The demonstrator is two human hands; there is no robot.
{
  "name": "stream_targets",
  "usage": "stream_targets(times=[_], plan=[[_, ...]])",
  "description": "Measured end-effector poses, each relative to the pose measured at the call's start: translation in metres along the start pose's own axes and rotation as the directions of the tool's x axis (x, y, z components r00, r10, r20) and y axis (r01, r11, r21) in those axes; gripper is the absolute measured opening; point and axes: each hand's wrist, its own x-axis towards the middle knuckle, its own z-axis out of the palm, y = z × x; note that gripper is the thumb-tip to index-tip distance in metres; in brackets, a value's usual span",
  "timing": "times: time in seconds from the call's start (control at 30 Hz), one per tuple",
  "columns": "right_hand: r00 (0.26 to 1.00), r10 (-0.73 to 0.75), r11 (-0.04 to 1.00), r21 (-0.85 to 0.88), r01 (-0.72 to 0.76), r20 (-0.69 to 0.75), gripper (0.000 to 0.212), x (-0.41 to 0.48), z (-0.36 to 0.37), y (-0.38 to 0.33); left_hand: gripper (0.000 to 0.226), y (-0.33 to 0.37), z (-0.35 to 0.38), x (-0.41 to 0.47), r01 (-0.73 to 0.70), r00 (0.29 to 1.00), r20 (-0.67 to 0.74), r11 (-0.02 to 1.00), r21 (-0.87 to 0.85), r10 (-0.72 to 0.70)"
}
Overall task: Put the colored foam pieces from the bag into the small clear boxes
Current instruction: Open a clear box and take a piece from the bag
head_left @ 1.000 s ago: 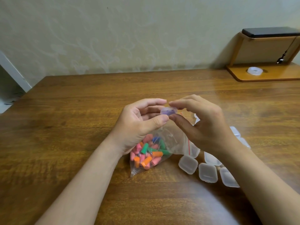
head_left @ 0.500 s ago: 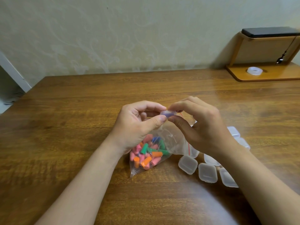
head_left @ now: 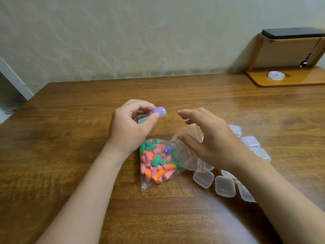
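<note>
Now the left hand [head_left: 130, 125] pinches a small clear box [head_left: 159, 111] with a purple piece inside, above the desk [head_left: 70, 138]. The right hand [head_left: 207, 138] hovers empty and spread over the bag [head_left: 158, 162]. Best set the box aside gently, lid firmly closed.

Wall [head_left: 123, 36]: pale cream, with a faint raised scroll pattern, running across the whole top of the view from 10 to 2 o'clock.
Desk [head_left: 73, 138]: dark brown wood with a strong grain, glossy, filling the lower part of the view.
Wooden stand [head_left: 290, 80]: lighter orange-brown, at 2 o'clock on the desk against the wall, with 1 flat base and 1 raised shelf.
White trim [head_left: 14, 80]: a slanted pale strip at 9 o'clock, beside the desk's far left corner.
Light: soft and even, with a mild sheen on the desk.
</note>
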Motion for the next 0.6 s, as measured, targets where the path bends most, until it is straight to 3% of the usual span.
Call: stream_targets(times=[0.1,0.2,0.43,0.6], plan=[[1.000,-0.007,1.000,-0.005,0.007,0.029,0.052,0.000,0.001,-0.001,0.014,-0.015,-0.007,0.003,-0.062,0.998,-0.011,0.964,0.259,0.067],[0.999,0.002,1.000,-0.005,-0.002,0.045,0.051,0.000,0.000,-0.002,0.013,-0.021,-0.007,0.003,-0.104,0.994,0.051,0.922,0.373,0.092],[0.999,-0.003,1.000,0.001,0.003,0.042,0.049,-0.001,-0.002,-0.005,0.017,-0.033,0.003,0.006,-0.158,0.980,0.174,0.894,0.419,0.092],[0.999,0.001,1.000,0.004,-0.001,0.051,0.049,-0.001,-0.001,-0.005,0.018,-0.035,0.003,0.007,-0.101,0.982,0.186,0.889,0.447,0.018]])
